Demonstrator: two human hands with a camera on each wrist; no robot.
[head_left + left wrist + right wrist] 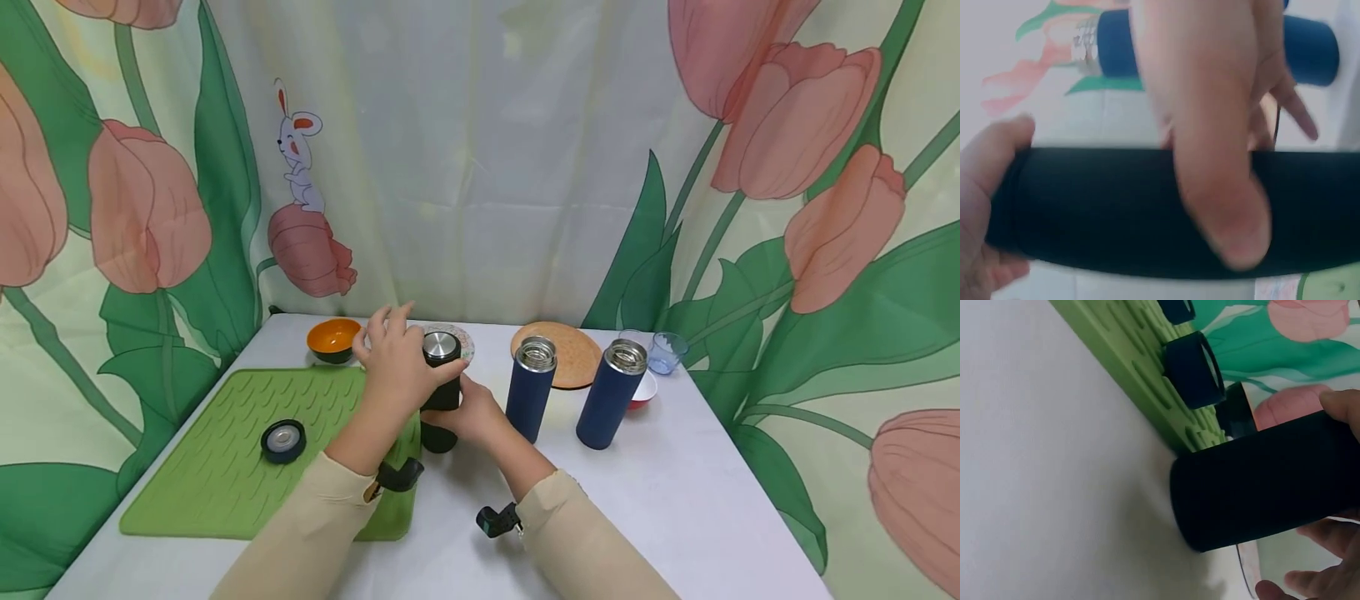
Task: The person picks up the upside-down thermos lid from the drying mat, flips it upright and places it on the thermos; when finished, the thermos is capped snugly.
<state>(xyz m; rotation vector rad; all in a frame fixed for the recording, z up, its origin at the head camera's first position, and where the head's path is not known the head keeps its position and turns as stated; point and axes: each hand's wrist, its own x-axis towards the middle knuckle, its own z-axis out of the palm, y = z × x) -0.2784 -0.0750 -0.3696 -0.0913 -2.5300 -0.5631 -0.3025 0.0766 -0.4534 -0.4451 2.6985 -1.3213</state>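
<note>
The black bottle [441, 397] is upright just to the right of the green mat [180, 492]; whether its base touches the table cannot be told. The left hand [397, 362] grasps its top end, thumb on one side, though the far fingertips are hidden. The right hand [475, 410] grips the body lower down, its thumb showing blurred across the bottle in the left wrist view, where the bottle's lower end is cut off.

On the mat lies a dark cap [283, 441]; the right wrist view shows a second cap [1177, 309], cut by the frame's edge. Beyond the mat's far edge sits an orange bowl [334, 337]. Well right of the mat stand two lidless blue bottles [529, 398] [606, 404], their insides too dark to make out. Farther right from the mat, a red-and-white bowl [645, 390] is mostly hidden.
</note>
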